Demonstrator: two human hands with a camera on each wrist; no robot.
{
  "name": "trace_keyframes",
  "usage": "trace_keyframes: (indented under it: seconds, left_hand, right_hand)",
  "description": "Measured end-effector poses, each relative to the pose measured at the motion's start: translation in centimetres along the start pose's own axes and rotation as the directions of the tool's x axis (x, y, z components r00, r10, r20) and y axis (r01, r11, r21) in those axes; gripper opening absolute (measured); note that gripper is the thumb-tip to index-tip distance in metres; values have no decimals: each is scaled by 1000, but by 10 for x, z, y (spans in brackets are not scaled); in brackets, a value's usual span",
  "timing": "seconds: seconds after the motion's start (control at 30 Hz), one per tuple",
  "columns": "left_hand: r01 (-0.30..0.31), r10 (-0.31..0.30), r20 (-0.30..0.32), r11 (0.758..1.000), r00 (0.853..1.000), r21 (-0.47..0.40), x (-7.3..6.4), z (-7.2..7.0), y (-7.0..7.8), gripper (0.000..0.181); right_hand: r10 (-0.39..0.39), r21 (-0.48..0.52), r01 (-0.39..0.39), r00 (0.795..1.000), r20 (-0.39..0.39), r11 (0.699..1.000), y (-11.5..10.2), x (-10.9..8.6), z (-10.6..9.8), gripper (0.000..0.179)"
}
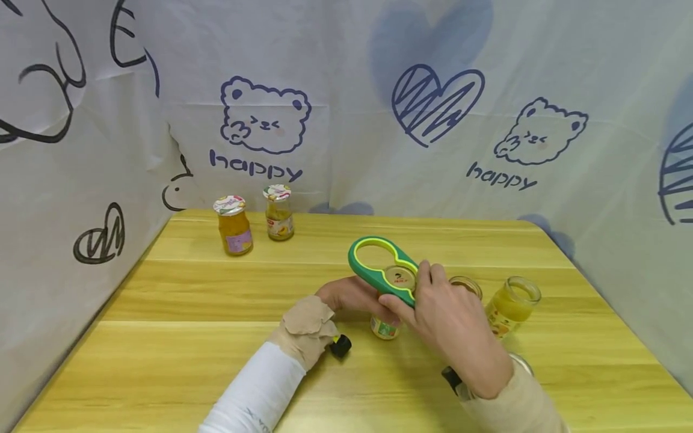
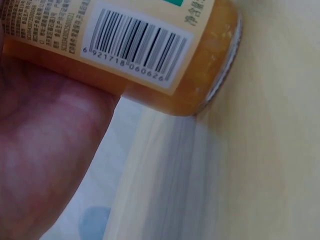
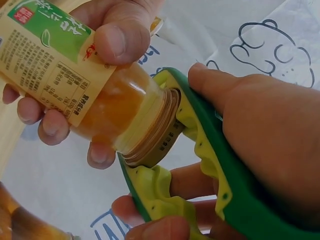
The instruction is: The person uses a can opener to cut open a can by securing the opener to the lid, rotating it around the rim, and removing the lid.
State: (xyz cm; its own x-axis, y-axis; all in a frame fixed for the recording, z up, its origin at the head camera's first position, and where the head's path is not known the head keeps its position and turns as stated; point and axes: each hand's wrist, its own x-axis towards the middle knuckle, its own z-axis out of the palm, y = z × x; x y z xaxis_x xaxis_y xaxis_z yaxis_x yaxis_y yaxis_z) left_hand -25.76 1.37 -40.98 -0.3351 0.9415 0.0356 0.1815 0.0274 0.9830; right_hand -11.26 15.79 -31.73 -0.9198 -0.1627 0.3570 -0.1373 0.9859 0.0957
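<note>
My left hand (image 1: 354, 296) grips a glass jar of orange contents (image 3: 55, 65), its fingers and thumb wrapped around the cream-and-green label. In the left wrist view, the barcode side of the jar (image 2: 215, 55) shows, with its base close to the wooden table. A green jar opener (image 1: 370, 275) with a toothed lime inner edge lies across the top of the jar. The gold lid (image 3: 162, 140) sits in the smaller of the opener's two rounded gaps. My right hand (image 1: 452, 316) holds the opener's handles, thumb on one side and fingers on the other.
Two lidded jars, one amber (image 1: 236, 228) and one paler (image 1: 279, 222), stand at the table's back left. To the right are a lidless yellow jar (image 1: 509, 310) and another jar (image 1: 465, 285) partly behind my right hand. A round rim (image 1: 522, 362) shows beside my right wrist.
</note>
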Motion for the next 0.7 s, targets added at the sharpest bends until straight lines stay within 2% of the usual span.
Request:
trace_keyframes:
  seconds: [0.13,0.27,0.5,0.7]
  left_hand:
    - [0,0,-1,1000,1000,5,0,1,1,48]
    - [-9,9,-3,1000,1000,2,1,1,1,50]
    - [-24,24,-15,1000,1000,8,1,2,0,50]
    - [-38,38,-38,999,999,13,3,3,-3,51]
  right_hand:
    - [-8,-5,8,1000,-10,1000,-1,-1,1,69]
    - [-28,-25,26,998,-54,999,-4,-3,2,68]
    - [-78,-125,60,986,-145,990,-8,-7,3,65]
    - [-109,-154,89,985,-132,984,-5,-6,4,61]
